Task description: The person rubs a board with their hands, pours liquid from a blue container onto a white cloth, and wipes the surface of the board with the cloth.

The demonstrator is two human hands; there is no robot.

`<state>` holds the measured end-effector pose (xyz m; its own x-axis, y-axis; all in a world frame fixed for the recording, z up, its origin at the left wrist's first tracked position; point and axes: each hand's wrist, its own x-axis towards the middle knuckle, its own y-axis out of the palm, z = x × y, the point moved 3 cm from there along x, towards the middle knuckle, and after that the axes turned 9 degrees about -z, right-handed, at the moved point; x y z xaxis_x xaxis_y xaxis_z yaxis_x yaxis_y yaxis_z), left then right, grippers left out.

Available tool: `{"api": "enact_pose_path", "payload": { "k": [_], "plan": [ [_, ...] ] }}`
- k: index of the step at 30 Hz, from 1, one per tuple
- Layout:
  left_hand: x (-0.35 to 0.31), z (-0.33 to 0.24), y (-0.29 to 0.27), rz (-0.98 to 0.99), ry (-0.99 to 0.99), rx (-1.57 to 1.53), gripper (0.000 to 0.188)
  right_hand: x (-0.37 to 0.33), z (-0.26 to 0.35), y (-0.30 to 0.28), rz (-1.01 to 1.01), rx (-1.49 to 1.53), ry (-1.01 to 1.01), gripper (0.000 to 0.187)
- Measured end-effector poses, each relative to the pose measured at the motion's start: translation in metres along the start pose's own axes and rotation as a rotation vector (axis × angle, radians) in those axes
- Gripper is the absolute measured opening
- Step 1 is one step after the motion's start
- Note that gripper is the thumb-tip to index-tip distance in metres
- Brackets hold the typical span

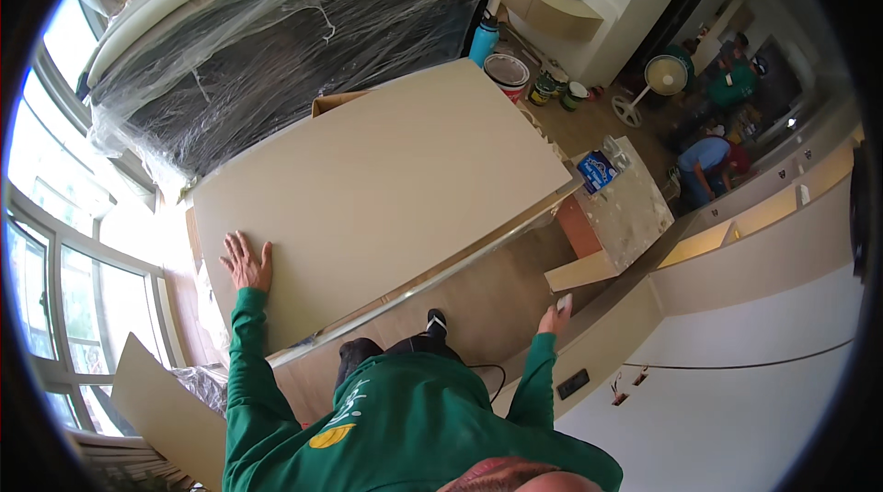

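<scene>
A large beige board (395, 170) lies flat in front of me, raised above the floor. My left hand (246, 264) rests on its near left part, palm down with the fingers spread, holding nothing. Off to the right, away from the board, my right hand (553, 318) is closed around a small whitish piece (565, 303). That piece is too small to tell its kind. Beyond the hand stands a low, paint-spotted wooden bench (635, 211) with a blue box (597, 170) on it.
Behind the board is a large dark piece wrapped in clear plastic (303, 51). A blue bottle (483, 40), a paint bucket (507, 71), smaller cans and a pedestal fan (665, 75) stand beyond. Several people work at far right, one bending (705, 156). A loose panel (166, 409) leans at lower left.
</scene>
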<state>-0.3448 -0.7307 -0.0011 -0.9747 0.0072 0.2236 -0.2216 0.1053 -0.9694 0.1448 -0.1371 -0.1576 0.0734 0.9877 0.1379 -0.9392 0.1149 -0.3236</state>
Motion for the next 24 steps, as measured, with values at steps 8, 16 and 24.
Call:
{"api": "enact_pose_path", "payload": {
  "k": [8,16,24],
  "plan": [
    [0.08,-0.187,0.01,-0.018,0.305,-0.107,0.092,0.034,0.257,0.123,0.229,-0.004,-0.672,0.082],
    [0.157,-0.296,0.035,-0.036,0.506,-0.278,0.092,-0.033,0.316,0.244,0.671,-0.187,-0.889,0.087],
    [0.199,-0.36,0.055,-0.118,0.457,-0.297,0.082,-0.044,0.365,0.389,0.875,-0.204,-1.072,0.081]
  ]
}}
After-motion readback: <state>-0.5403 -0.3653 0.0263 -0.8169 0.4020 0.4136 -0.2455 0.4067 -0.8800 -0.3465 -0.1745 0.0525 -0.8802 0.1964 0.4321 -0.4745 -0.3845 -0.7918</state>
